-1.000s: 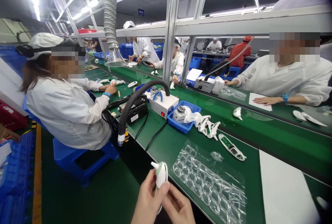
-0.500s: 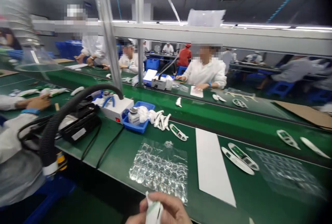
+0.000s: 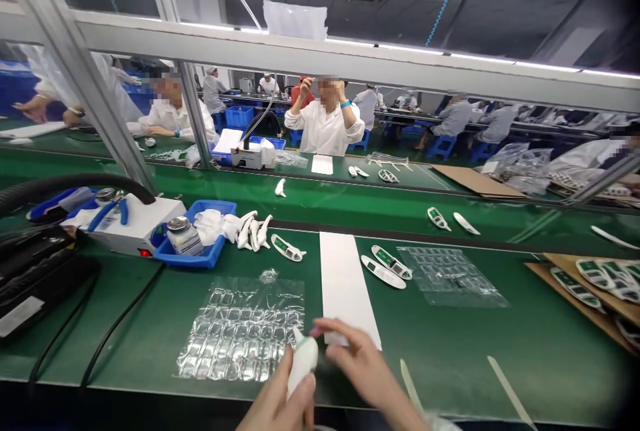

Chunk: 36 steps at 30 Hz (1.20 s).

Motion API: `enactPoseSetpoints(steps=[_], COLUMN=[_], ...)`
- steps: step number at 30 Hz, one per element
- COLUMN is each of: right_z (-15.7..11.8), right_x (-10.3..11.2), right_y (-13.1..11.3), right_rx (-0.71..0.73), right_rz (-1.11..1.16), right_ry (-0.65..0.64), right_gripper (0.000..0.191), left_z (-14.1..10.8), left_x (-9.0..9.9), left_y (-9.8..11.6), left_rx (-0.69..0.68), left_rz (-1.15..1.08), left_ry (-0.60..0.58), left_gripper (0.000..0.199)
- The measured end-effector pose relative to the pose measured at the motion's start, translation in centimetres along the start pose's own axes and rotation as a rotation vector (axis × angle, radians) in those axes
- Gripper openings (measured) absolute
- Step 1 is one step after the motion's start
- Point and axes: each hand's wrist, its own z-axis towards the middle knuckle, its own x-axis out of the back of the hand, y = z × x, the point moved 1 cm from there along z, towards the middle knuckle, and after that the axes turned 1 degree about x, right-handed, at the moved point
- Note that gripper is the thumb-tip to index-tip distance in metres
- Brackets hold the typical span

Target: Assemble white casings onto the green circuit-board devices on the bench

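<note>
Left hand (image 3: 281,399) with fingers pinching a white gadget (image 3: 303,363), above the front of a green bench (image 3: 460,351), right hand (image 3: 363,361) just beside it with fingers spread, clear plastic sheet (image 3: 235,334) and long white paper (image 3: 345,278) lying behind

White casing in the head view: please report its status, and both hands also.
Left hand gripping white casing, narrow tip exposed. Right hand open, close beside it. Clear plastic sheet on green bench beyond.

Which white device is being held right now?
The device in the left hand; the cluster beside the blue tray and the lone device farther back lie untouched.
</note>
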Motion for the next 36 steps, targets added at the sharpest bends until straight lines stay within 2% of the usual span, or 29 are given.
enactPoseSetpoints(steps=[2, 4, 6, 8, 12, 20, 25, 27, 31, 33, 36], right_z=[1.7, 3.1, 4.0, 4.3, 4.3, 4.3, 3.3, 2.6, 1.7, 1.7, 2.2], right_x=[4.4, 7.7, 9.5, 10.1, 9.8, 8.8, 8.7, 7.6, 3.7, 2.0, 0.7], right_y=[0.9, 2.3, 3.6, 4.4, 4.6, 4.4, 2.5, 0.8, -2.5, -3.5, -3.9], right_rx=[0.136, 0.163, 0.155, 0.149, 0.135, 0.105, 0.109, 0.102, 0.07, 0.073, 0.085], right_rz=[-0.276, -0.411, -0.457, -0.48, -0.525, -0.592, -0.499, -0.375, -0.146, -0.145, -0.201], right_ry=[0.127, 0.144, 0.112, 0.077, 0.045, 0.107, 0.13, 0.098, -0.053, -0.082, -0.072], right_gripper=[0.02, 0.018, 0.014, 0.012, 0.009, 0.011, 0.018, 0.02, 0.018, 0.017, 0.016], left_z=[1.6, 3.4, 5.2, 6.7, 8.3, 8.6, 8.4, 7.9, 6.6, 6.0, 5.6], left_x=[-1.4, -2.8, -4.0, -5.1, -6.1, -5.9, -6.1, -6.2, -5.9, -5.6, -5.1], left_y=[1.6, 2.7, 2.9, 2.3, 0.9, 0.1, 0.4, 0.7, 1.4, 1.6, 1.6], left_rx=[-0.033, -0.109, -0.152, -0.148, -0.126, -0.142, -0.14, -0.085, 0.005, 0.009, 0.012], left_rz=[0.03, 0.01, 0.0, -0.02, -0.035, 0.004, -0.006, -0.068, -0.138, -0.138, -0.173], left_ry=[-0.099, -0.115, -0.082, -0.063, -0.061, -0.047, -0.046, -0.051, -0.043, -0.043, -0.02], left_gripper=[0.059, 0.051, 0.047, 0.046, 0.046, 0.044, 0.05, 0.057, 0.065, 0.063, 0.059])
